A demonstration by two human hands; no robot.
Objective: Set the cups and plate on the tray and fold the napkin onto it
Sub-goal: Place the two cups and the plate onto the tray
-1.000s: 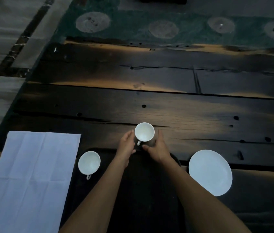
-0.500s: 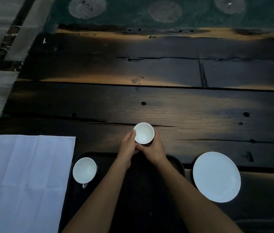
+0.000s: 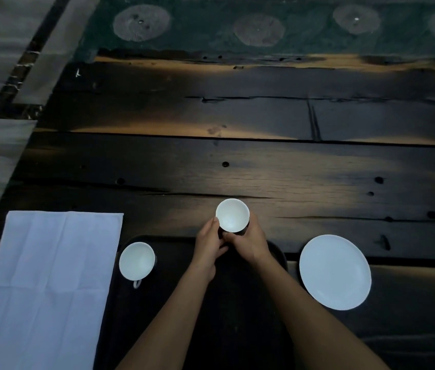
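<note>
Both hands, left point(image 3: 209, 245) and right point(image 3: 249, 240), have a closed grip around one white cup point(image 3: 232, 215) at the tray's point(image 3: 278, 253) far edge. Second cup point(image 3: 136, 261) sits on the tray's left side. One plate point(image 3: 335, 272) right, one napkin point(image 3: 42, 284) left, both on the counter point(image 3: 264, 172).

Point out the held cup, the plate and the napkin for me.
held cup point(image 3: 232, 215), head view, inside of bowl.
plate point(image 3: 335, 272), head view, its centre.
napkin point(image 3: 42, 284), head view, middle of cloth.
</note>
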